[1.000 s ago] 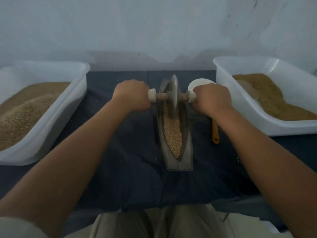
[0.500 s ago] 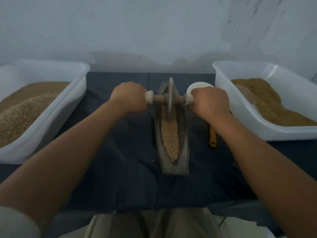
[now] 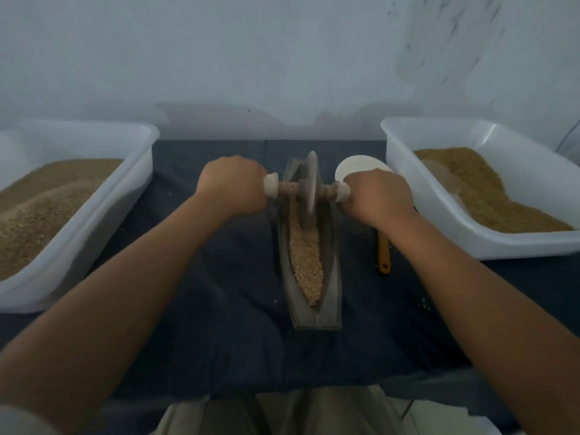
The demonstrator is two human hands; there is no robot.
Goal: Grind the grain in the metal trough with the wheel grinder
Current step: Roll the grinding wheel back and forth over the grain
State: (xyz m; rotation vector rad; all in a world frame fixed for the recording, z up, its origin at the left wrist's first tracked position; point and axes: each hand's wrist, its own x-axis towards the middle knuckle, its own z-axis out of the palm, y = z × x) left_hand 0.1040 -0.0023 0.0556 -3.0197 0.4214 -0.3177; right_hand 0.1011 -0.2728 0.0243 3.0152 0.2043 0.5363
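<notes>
Two grips, left hand (image 3: 232, 187) and right hand (image 3: 378, 197), clasp the wheel grinder (image 3: 309, 188) crosswise; grain (image 3: 306, 265) lies nearward along the metal trough (image 3: 331, 287).

Outer ends of the wheel grinder (image 3: 309, 186) axle swallowed by the left hand (image 3: 232, 186) and right hand (image 3: 378, 196) — fingers curled under, out of sight. Far tip of the metal trough (image 3: 329, 277) masked by the wheel, with the grain (image 3: 306, 262) beneath it. White dish (image 3: 354, 166) half covered by the right hand; upper end of the yellow handle (image 3: 383, 255) lost under that wrist. Left tub (image 3: 103, 215) and right tub (image 3: 439, 221) clipped by the edges. Pale specks (image 3: 423, 304) on the cloth (image 3: 219, 309) — too small to identify.
</notes>
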